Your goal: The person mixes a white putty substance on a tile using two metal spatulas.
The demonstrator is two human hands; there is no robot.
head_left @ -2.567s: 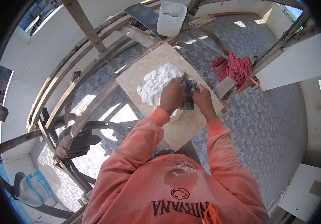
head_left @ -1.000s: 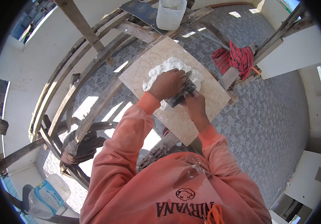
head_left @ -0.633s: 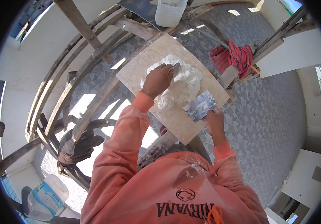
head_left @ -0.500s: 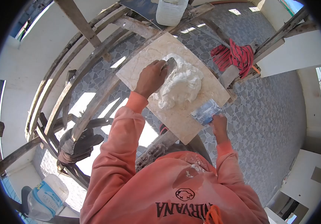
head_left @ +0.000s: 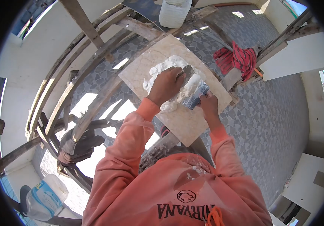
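A mound of white plaster paste [head_left: 157, 73] lies on a beige marbled tile [head_left: 192, 128] in front of me. My left hand [head_left: 167, 84], fingers closed, grips a small metal trowel [head_left: 188, 70] over the paste. Its handle is hidden in my fist. My right hand [head_left: 209, 103] is closed on a wide putty knife [head_left: 196, 96], whose paste-smeared blue-grey blade meets the right side of the mound. Some paste sits between the two blades.
Wooden scaffold beams [head_left: 90, 71] surround the tile on the left and back. A white plastic container [head_left: 174, 13] stands behind it. Red striped cloth [head_left: 241, 62] hangs at right, dark cloth [head_left: 80, 146] at left. A clear plastic jug [head_left: 46, 199] is at lower left.
My left hand with the trowel has moved right across the paste. My right hand has brought the putty knife up and left against the mound. The paste has spread and changed shape.
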